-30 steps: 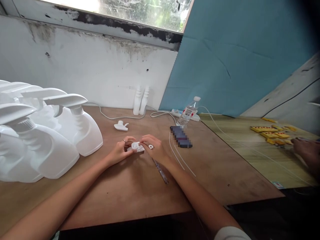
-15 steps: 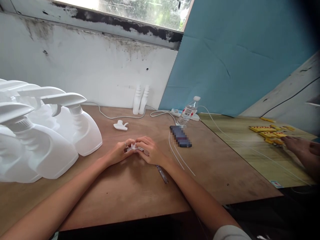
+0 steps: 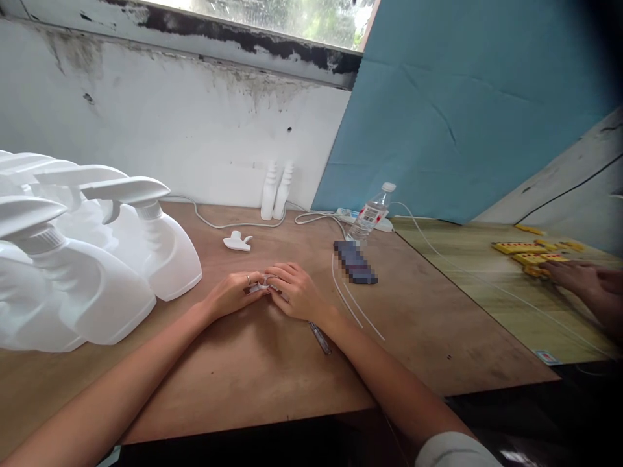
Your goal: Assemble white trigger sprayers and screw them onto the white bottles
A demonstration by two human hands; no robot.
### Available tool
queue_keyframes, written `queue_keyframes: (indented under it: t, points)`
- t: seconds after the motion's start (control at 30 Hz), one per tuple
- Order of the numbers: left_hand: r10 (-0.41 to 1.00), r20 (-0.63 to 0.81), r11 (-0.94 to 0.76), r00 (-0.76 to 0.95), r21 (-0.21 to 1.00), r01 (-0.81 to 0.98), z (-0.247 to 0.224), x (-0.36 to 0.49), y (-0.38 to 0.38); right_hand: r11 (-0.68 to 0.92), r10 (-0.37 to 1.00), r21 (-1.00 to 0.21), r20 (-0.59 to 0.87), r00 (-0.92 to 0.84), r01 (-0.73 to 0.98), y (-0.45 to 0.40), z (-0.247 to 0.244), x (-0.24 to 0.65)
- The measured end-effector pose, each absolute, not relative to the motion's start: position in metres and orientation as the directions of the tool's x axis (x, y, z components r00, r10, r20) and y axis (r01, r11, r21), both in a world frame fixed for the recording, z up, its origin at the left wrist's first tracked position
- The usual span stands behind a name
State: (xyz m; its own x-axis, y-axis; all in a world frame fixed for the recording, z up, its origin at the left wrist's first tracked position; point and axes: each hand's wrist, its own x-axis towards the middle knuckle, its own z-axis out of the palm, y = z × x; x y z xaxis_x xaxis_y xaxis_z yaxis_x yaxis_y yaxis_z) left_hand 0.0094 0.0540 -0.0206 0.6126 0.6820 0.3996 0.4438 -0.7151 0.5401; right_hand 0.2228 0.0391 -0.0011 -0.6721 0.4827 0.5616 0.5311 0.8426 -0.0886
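Observation:
My left hand [image 3: 232,296], with a ring on one finger, and my right hand [image 3: 298,293] meet low over the brown table [image 3: 243,379]. Between their fingertips they pinch a small whitish plastic piece [image 3: 265,284], mostly covered by the fingers, so its exact kind does not show. Beyond my left hand lies a white spray trigger head [image 3: 237,242]. A slim utility knife [image 3: 320,338] rests beside my right wrist. Two thin white tubes [image 3: 368,315] lie to the right of my right hand, near a blurred-out dark phone [image 3: 355,263].
Large white spray bottles [image 3: 170,263] crowd the left side. Two small white bottles [image 3: 269,194] lean by the wall. A clear water bottle [image 3: 370,215] stands near a power strip [image 3: 384,224] and cables. At right, another person's hand [image 3: 579,279] touches yellow parts [image 3: 520,248].
Both my hands keep hold of the small piece; it is now more covered by the fingers. The view has shifted slightly. The other person's hand has moved a little among the yellow parts.

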Motion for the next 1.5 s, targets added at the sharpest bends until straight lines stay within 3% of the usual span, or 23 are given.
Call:
queue_keyframes:
  t: [0.3,0.43,0.63,0.7,0.77,0.83,0.9,1.07,1.17,1.27,1.37,1.5]
  points:
    - [0.698,0.392,-0.699,0.599,0.553,0.453,-0.024,0.01,0.056,0.89,0.386,-0.082,0.66,-0.645,0.449,0.046,-0.008,0.223]
    - [0.735,0.375,-0.661,0.565,0.58,0.476,-0.025,0.011,0.054,0.875,0.422,-0.101,0.639,-0.643,0.474,0.043,-0.009,0.221]
    - [0.734,0.358,-0.655,0.577,0.594,0.466,-0.019,0.014,0.051,0.868,0.486,-0.271,0.636,-0.599,0.416,0.041,-0.002,0.225]
    - [0.734,0.361,-0.659,0.576,0.586,0.472,-0.019,0.015,0.051,0.803,0.583,-0.358,0.636,-0.506,0.476,0.044,0.007,0.233]
    - [0.74,0.368,-0.656,0.563,0.579,0.484,-0.02,0.016,0.052,0.568,0.793,-0.412,0.506,-0.34,0.712,0.048,0.02,0.245]
    - [0.744,0.372,-0.655,0.555,0.57,0.496,-0.022,0.017,0.053,0.147,0.973,-0.313,0.214,-0.082,0.938,0.053,0.034,0.262]
    - [0.745,0.371,-0.656,0.555,0.559,0.506,-0.024,0.017,0.053,-0.058,0.998,-0.223,0.026,0.066,0.973,0.056,0.045,0.282]
    - [0.763,0.365,-0.64,0.533,0.535,0.551,-0.025,0.018,0.051,-0.261,0.887,-0.152,-0.427,0.175,0.953,0.054,0.047,0.318]
    - [0.768,0.371,-0.637,0.522,0.525,0.565,-0.023,0.018,0.05,-0.28,0.83,-0.2,-0.542,0.132,0.939,0.054,0.04,0.323]
    - [0.758,0.383,-0.65,0.528,0.508,0.565,-0.021,0.018,0.05,-0.25,0.861,-0.306,-0.504,0.066,0.919,0.057,0.038,0.319]
    - [0.752,0.393,-0.658,0.529,0.495,0.567,-0.02,0.018,0.05,-0.174,0.938,-0.468,-0.346,0.002,0.867,0.056,0.046,0.308]
    - [0.756,0.375,-0.651,0.536,0.508,0.563,-0.021,0.019,0.049,0.161,0.987,-0.832,0.142,-0.077,0.531,0.048,0.058,0.278]
